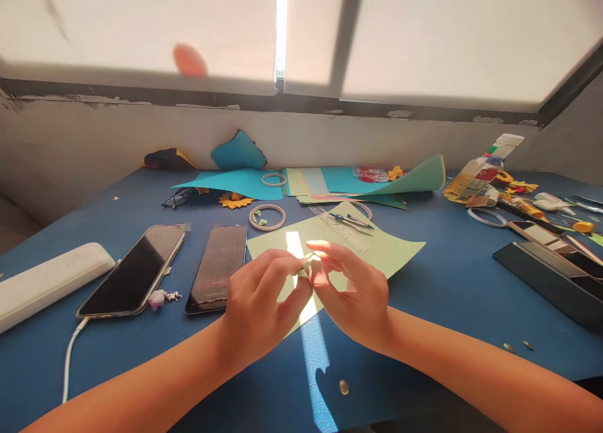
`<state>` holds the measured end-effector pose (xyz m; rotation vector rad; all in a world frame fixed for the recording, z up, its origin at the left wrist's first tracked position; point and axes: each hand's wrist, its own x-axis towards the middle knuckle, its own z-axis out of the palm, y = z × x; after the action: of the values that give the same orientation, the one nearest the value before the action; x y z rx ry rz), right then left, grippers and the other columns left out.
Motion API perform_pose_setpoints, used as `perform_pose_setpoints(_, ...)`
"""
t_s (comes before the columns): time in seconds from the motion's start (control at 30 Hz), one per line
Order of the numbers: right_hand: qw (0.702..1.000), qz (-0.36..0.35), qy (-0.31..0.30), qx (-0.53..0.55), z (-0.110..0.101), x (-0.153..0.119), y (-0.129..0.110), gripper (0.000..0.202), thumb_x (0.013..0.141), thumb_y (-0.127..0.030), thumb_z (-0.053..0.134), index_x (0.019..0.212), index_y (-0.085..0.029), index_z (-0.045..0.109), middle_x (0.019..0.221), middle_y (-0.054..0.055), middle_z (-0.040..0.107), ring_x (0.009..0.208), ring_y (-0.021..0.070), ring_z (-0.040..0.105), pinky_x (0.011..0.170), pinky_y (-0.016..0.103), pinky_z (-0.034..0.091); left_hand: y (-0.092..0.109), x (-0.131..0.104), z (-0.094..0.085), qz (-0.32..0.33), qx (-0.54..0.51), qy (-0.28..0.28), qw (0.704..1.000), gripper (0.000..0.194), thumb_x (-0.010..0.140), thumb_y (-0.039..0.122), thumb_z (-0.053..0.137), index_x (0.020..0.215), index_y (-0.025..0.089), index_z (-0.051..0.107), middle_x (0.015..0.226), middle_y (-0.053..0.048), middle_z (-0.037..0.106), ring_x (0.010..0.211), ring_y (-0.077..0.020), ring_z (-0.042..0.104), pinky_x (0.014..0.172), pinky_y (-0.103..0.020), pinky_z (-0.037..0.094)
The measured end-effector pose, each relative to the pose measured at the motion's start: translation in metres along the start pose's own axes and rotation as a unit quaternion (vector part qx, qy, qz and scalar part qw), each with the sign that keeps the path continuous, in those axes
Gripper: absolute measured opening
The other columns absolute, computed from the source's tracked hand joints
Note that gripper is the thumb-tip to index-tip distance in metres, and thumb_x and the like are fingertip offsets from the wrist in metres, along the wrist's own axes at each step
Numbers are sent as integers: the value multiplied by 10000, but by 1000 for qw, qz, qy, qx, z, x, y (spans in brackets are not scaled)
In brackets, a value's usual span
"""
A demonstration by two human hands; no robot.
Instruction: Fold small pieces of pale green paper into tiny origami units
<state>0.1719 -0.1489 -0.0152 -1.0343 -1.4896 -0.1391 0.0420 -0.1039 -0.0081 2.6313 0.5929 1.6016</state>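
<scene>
My left hand and my right hand meet fingertip to fingertip in the sunlight. Between them they pinch a small folded piece of pale green paper, mostly hidden by the fingers. Under the hands lies a pale green sheet of paper, with a clear stencil ruler and a slim blue and silver pointed tool on it. Just behind my left hand is a roll of tape, its ring holding a few green paper bits.
Two phones and a white power bank lie at left. Coloured sheets line the back. A tilted bottle and a dark box stand at right. A small metallic disc lies near the front edge.
</scene>
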Motion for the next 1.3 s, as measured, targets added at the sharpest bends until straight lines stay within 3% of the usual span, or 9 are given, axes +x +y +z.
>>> perform_pose_setpoints(0.17, 993, 70, -39, 81, -3, 1, -2, 251, 767, -106, 497, 998, -204, 495, 774, -2, 640, 609, 104, 630, 568, 235, 548, 2, 3, 1, -66, -5, 13, 998, 158, 741, 87, 550, 789, 206, 459, 624, 46, 529, 541, -72, 497, 496, -170, 406)
perform_pose_setpoints(0.23, 988, 111, -78, 81, -4, 2, -2, 194, 778, -153, 506, 967, -192, 488, 781, 10, 619, 589, 107, 605, 560, 257, 538, 4, 4, 1, -130, -17, 6, 991, 120, 766, 94, 523, 770, 200, 467, 585, 57, 489, 500, -63, 460, 460, -160, 390)
perform_pose_setpoints(0.37, 961, 208, -169, 68, -6, 6, 2, 81, 815, -256, 488, 807, -178, 507, 688, 8, 561, 540, 109, 552, 499, 257, 495, 9, 8, 1, -330, -138, -60, 932, 92, 812, 221, 507, 722, 202, 498, 589, 55, 483, 515, -70, 457, 468, -169, 400)
perform_pose_setpoints(0.47, 950, 242, -167, 108, -5, 7, 4, 100, 819, -284, 490, 825, -184, 492, 691, -2, 539, 532, 101, 539, 499, 255, 487, 10, 9, 2, -390, -222, -85, 890, 136, 811, 299, 514, 717, 202, 505, 632, 48, 497, 548, -74, 470, 475, -176, 392)
perform_pose_setpoints(0.67, 936, 267, -165, 159, -4, 8, 7, 112, 783, -290, 534, 786, -180, 516, 700, -7, 537, 530, 91, 546, 454, 223, 457, 7, 8, 5, -363, -204, -88, 905, 119, 793, 271, 526, 712, 186, 516, 615, 40, 511, 521, -74, 477, 437, -177, 364)
perform_pose_setpoints(0.87, 952, 236, -150, 125, -5, 10, 11, 62, 691, -172, 550, 719, -183, 496, 612, -39, 508, 509, 74, 501, 469, 203, 441, 5, 5, 7, -228, -100, -64, 966, 39, 759, 170, 534, 725, 167, 515, 576, 44, 516, 486, -58, 456, 398, -155, 339)
perform_pose_setpoints(1.07, 968, 205, -115, 91, -4, 10, 16, 114, 615, -131, 575, 672, -186, 492, 569, -56, 481, 504, 64, 434, 463, 187, 419, 3, 4, 4, -148, -69, -90, 982, 56, 767, 140, 505, 818, 155, 522, 646, 22, 541, 535, -70, 484, 417, -168, 354)
perform_pose_setpoints(1.2, 964, 220, -114, 96, -6, 11, 18, 96, 633, -135, 577, 674, -180, 503, 559, -55, 487, 484, 62, 454, 445, 187, 409, 2, 6, 0, -204, -105, -127, 965, 139, 799, 218, 483, 908, 153, 538, 722, -14, 576, 635, -109, 532, 438, -185, 387)
perform_pose_setpoints(1.3, 957, 223, -144, 115, -9, 12, 17, 49, 687, -178, 579, 697, -171, 532, 556, -43, 504, 473, 69, 476, 444, 202, 425, 1, 10, -2, -259, -112, -137, 949, 122, 796, 259, 495, 837, 162, 557, 697, -8, 568, 630, -114, 518, 428, -189, 370)
